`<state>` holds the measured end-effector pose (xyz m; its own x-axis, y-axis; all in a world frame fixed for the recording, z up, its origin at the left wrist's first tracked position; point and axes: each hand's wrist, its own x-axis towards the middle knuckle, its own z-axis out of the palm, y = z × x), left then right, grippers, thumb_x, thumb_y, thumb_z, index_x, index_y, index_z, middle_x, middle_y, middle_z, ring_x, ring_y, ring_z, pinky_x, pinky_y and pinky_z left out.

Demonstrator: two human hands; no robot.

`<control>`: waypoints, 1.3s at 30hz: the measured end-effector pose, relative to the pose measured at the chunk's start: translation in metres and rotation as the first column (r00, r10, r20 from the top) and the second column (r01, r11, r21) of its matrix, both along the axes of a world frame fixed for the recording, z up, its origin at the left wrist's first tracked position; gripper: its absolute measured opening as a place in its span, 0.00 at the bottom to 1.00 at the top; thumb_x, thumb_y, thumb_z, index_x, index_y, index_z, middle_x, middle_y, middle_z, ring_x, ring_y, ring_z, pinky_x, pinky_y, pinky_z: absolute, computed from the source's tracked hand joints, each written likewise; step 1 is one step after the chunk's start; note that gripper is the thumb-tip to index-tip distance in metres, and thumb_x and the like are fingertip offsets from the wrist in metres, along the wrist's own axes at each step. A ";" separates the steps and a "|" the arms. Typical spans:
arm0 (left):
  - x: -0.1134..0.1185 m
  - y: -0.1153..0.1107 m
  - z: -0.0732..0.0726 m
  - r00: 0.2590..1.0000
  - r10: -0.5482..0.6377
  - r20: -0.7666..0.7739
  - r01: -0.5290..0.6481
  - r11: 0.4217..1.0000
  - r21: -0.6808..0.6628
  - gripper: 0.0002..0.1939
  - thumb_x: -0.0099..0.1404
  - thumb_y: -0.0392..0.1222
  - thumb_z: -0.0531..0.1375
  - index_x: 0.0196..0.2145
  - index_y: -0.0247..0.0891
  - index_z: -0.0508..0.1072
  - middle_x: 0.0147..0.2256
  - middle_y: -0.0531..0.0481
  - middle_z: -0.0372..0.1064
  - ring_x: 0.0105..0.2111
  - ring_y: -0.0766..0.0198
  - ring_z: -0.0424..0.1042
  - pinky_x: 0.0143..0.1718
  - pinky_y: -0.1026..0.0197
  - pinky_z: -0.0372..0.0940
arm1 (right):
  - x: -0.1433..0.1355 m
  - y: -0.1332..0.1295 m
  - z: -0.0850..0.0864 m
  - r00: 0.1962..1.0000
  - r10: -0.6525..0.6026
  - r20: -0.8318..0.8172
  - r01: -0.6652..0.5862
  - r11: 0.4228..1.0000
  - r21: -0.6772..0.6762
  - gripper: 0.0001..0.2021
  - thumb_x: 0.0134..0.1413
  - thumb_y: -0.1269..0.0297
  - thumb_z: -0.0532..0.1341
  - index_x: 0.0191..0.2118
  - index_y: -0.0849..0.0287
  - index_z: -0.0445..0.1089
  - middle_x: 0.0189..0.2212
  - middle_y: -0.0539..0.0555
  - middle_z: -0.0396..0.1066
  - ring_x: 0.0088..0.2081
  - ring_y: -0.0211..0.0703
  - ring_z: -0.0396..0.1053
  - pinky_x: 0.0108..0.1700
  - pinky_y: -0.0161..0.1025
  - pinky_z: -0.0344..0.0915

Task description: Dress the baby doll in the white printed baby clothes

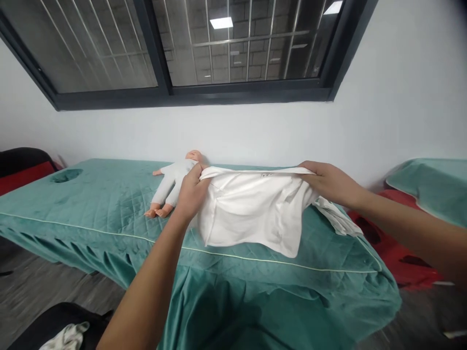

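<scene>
A small white garment (251, 209) is stretched between my two hands above the bed, its upper edge pulled nearly straight and the rest hanging in folds. My left hand (193, 189) is closed on its upper left corner. At the upper right corner, my right hand (324, 180) pinches the same edge. Small dark print shows near the middle of that edge. A baby doll (175, 180) in a pale outfit lies on its back behind my left hand, which covers part of it. Another crumpled white cloth (337, 216) rests on the bed below my right hand.
The bed (98, 204) has a green quilted cover with a face hole (66, 175) at the left. A barred window (237, 43) is in the white wall behind. Red and black items stand at both ends. A black seat (65, 321) with a cloth is at lower left.
</scene>
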<state>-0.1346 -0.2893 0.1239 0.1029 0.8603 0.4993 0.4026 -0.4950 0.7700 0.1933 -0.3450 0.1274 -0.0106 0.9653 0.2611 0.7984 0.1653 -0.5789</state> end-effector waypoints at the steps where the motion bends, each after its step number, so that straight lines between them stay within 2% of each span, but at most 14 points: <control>1: -0.002 -0.001 -0.001 1.000 -0.001 -0.004 0.001 1.000 0.000 0.05 0.60 0.38 0.55 0.31 0.38 0.70 0.33 0.51 0.71 0.37 0.59 0.68 0.41 0.61 0.63 | 0.002 0.001 -0.005 0.998 -0.041 -0.046 0.041 0.999 -0.012 0.16 0.59 0.49 0.55 0.40 0.54 0.73 0.37 0.52 0.76 0.38 0.49 0.72 0.39 0.40 0.65; 7: -0.024 -0.002 -0.015 0.991 -0.083 -0.106 0.061 0.979 -0.195 0.08 0.60 0.43 0.57 0.34 0.40 0.74 0.34 0.51 0.73 0.35 0.58 0.69 0.34 0.62 0.64 | 0.019 0.004 -0.037 0.983 -0.119 -0.138 0.105 0.989 -0.108 0.17 0.56 0.47 0.59 0.40 0.54 0.73 0.38 0.51 0.76 0.39 0.50 0.72 0.38 0.41 0.65; 11: -0.037 0.026 -0.028 0.920 -0.246 -0.306 0.141 0.935 -0.326 0.11 0.59 0.49 0.61 0.35 0.40 0.76 0.36 0.49 0.75 0.36 0.56 0.72 0.33 0.61 0.65 | 0.043 0.024 -0.046 0.995 0.046 0.088 -0.025 0.975 -0.222 0.18 0.56 0.46 0.58 0.40 0.55 0.74 0.43 0.54 0.76 0.45 0.54 0.72 0.45 0.45 0.66; 13: -0.034 0.047 -0.040 0.864 -0.267 -0.428 0.150 0.946 -0.289 0.09 0.59 0.47 0.62 0.34 0.40 0.76 0.37 0.48 0.76 0.37 0.55 0.73 0.35 0.61 0.66 | 0.050 0.041 -0.051 0.965 0.121 0.232 -0.059 0.964 -0.260 0.16 0.58 0.49 0.57 0.40 0.55 0.74 0.46 0.55 0.75 0.48 0.55 0.71 0.49 0.46 0.64; 14: -0.028 0.056 -0.048 0.842 -0.215 -0.494 0.108 0.966 -0.237 0.07 0.59 0.44 0.62 0.33 0.39 0.75 0.37 0.47 0.76 0.37 0.55 0.74 0.36 0.61 0.66 | 0.048 0.049 -0.056 0.945 0.131 0.299 -0.051 0.964 -0.262 0.15 0.59 0.52 0.57 0.41 0.56 0.74 0.46 0.56 0.74 0.48 0.55 0.70 0.50 0.46 0.63; 16: -0.009 0.067 -0.071 0.795 -0.016 -0.606 -0.035 0.997 -0.072 0.05 0.61 0.37 0.59 0.35 0.37 0.74 0.37 0.43 0.75 0.39 0.54 0.74 0.40 0.59 0.67 | 0.033 0.062 -0.072 0.894 0.078 0.441 0.012 0.980 -0.198 0.13 0.61 0.60 0.54 0.44 0.59 0.72 0.46 0.60 0.73 0.48 0.55 0.69 0.50 0.46 0.63; 17: 0.004 0.068 -0.085 0.761 0.129 -0.636 -0.137 0.990 0.037 0.09 0.63 0.33 0.53 0.36 0.35 0.73 0.37 0.41 0.74 0.41 0.54 0.74 0.42 0.57 0.67 | 0.020 0.065 -0.083 0.860 0.036 0.510 0.046 0.988 -0.148 0.13 0.62 0.65 0.52 0.46 0.61 0.71 0.46 0.63 0.73 0.48 0.55 0.69 0.49 0.47 0.63; 18: 0.018 0.066 -0.100 0.751 0.185 -0.634 -0.171 0.982 0.084 0.14 0.65 0.30 0.47 0.39 0.32 0.72 0.41 0.37 0.72 0.44 0.52 0.73 0.45 0.54 0.66 | 0.003 0.067 -0.096 0.809 -0.037 0.587 0.086 0.995 -0.055 0.14 0.62 0.70 0.49 0.48 0.63 0.69 0.48 0.66 0.71 0.48 0.57 0.67 0.49 0.48 0.62; 20: 0.048 0.057 -0.131 0.743 0.143 -0.654 -0.099 0.990 0.105 0.17 0.65 0.28 0.45 0.41 0.33 0.72 0.46 0.39 0.70 0.49 0.55 0.70 0.49 0.55 0.64 | -0.035 0.068 -0.125 0.787 -0.038 0.616 0.067 0.997 -0.024 0.17 0.58 0.78 0.49 0.48 0.64 0.68 0.49 0.68 0.69 0.51 0.57 0.65 0.52 0.49 0.59; 22: 0.074 0.049 -0.158 0.731 0.066 -0.679 -0.006 0.996 0.090 0.13 0.65 0.30 0.50 0.41 0.37 0.72 0.46 0.43 0.70 0.46 0.59 0.70 0.50 0.57 0.65 | -0.070 0.068 -0.154 0.800 0.038 0.599 0.003 0.998 -0.068 0.18 0.57 0.80 0.49 0.49 0.63 0.68 0.50 0.64 0.69 0.52 0.53 0.65 0.55 0.45 0.57; 25: 0.098 0.050 -0.182 0.679 -0.006 -0.734 -0.008 1.000 -0.015 0.14 0.71 0.36 0.47 0.43 0.37 0.71 0.45 0.43 0.70 0.46 0.60 0.69 0.50 0.57 0.64 | -0.099 0.077 -0.183 0.831 -0.024 0.556 0.114 0.985 -0.127 0.16 0.59 0.79 0.47 0.46 0.68 0.68 0.47 0.67 0.69 0.50 0.54 0.66 0.53 0.44 0.58; 31: 0.107 0.079 -0.181 0.636 0.050 -0.770 -0.191 0.977 -0.094 0.17 0.70 0.39 0.47 0.46 0.30 0.72 0.48 0.34 0.68 0.51 0.49 0.66 0.56 0.43 0.58 | -0.094 0.114 -0.196 0.824 -0.235 0.516 0.364 0.917 -0.165 0.16 0.60 0.71 0.50 0.48 0.74 0.68 0.47 0.75 0.67 0.53 0.62 0.65 0.52 0.51 0.60; 35: 0.105 0.081 -0.178 0.600 0.067 -0.797 -0.267 0.956 -0.120 0.17 0.70 0.40 0.48 0.48 0.30 0.72 0.52 0.33 0.66 0.55 0.47 0.63 0.57 0.38 0.55 | -0.090 0.125 -0.207 0.808 -0.356 0.469 0.468 0.872 -0.145 0.21 0.62 0.60 0.51 0.54 0.70 0.64 0.53 0.73 0.62 0.58 0.63 0.60 0.54 0.52 0.60; 39: 0.096 0.073 -0.179 0.581 0.096 -0.808 -0.262 0.962 -0.074 0.19 0.71 0.41 0.48 0.50 0.29 0.71 0.51 0.33 0.67 0.54 0.46 0.63 0.57 0.39 0.55 | -0.086 0.118 -0.224 0.832 -0.454 0.319 0.459 0.886 0.066 0.17 0.61 0.61 0.51 0.49 0.68 0.65 0.56 0.70 0.59 0.61 0.60 0.53 0.62 0.51 0.53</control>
